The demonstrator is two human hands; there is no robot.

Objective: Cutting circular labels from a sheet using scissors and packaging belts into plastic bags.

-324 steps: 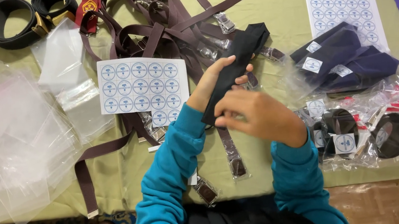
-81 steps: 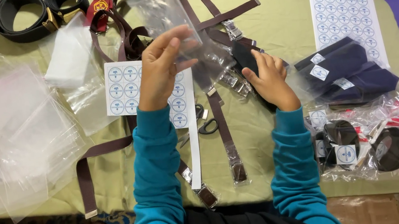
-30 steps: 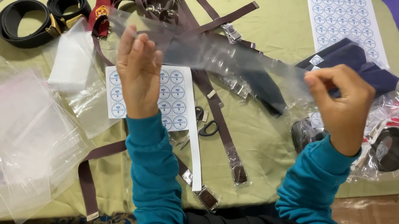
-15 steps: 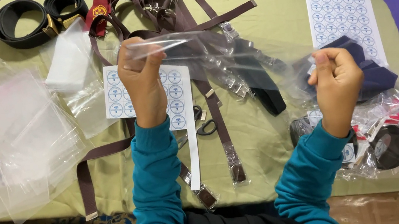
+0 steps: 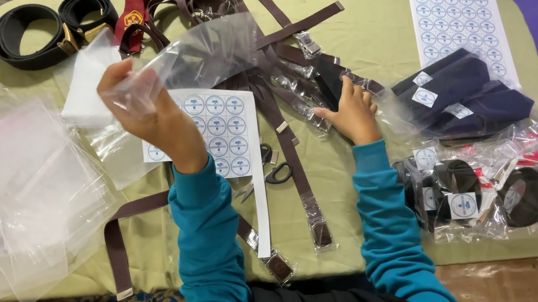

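Observation:
My left hand point(image 5: 148, 111) is raised above the table and grips one end of a clear plastic bag point(image 5: 204, 52) that hangs out to the right. My right hand point(image 5: 352, 109) rests on the table with its fingers on a dark folded tie point(image 5: 329, 78) lying among brown belts point(image 5: 277, 111). A sheet of round blue stickers point(image 5: 222, 131) lies under my left forearm. Small black scissors point(image 5: 273, 170) sit just right of that sheet.
A heap of empty clear bags point(image 5: 20, 195) covers the left of the green table point(image 5: 336, 27). Black coiled belts point(image 5: 45, 32) lie at the back left. A second sticker sheet point(image 5: 459, 23), bagged navy ties point(image 5: 459, 94) and bagged rolled belts point(image 5: 495, 192) fill the right side.
My right hand let go of the bag's far end and dropped to the dark tie on the table. The left hand still holds the bag up, now slack.

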